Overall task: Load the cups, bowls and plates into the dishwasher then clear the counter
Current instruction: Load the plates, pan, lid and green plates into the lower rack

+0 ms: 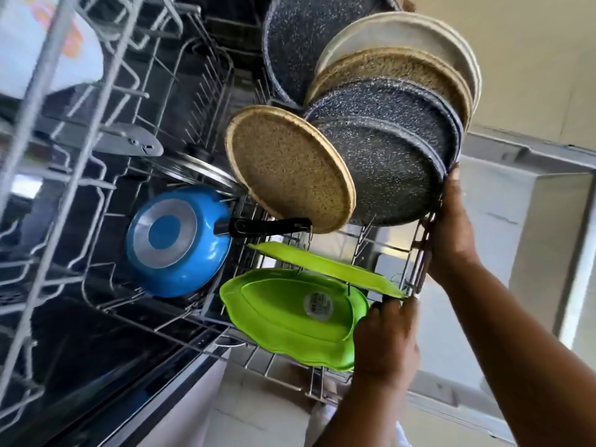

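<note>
Two hands on the front rail of the lower rack [280, 377], which is drawn out of the dishwasher over the open door [532, 240]. Left hand [383, 343]: fingers curled over the rail, just beside the green tray [283, 327]. Right hand [451, 227]: gripping the rail further along, fingertips close against the rim of the nearest dark speckled plate [396, 175]. Plates stand on edge, packed along that side, among them a tan plate [290, 169] and a cream plate [396, 30]. Green board [322, 264] upright between tray and plates. Blue pan [177, 240] sits bottom-out deeper in the rack, black handle reaching the tan plate's lower edge. Upper rack [48, 162] crosses the left of the view, blurred.
</note>
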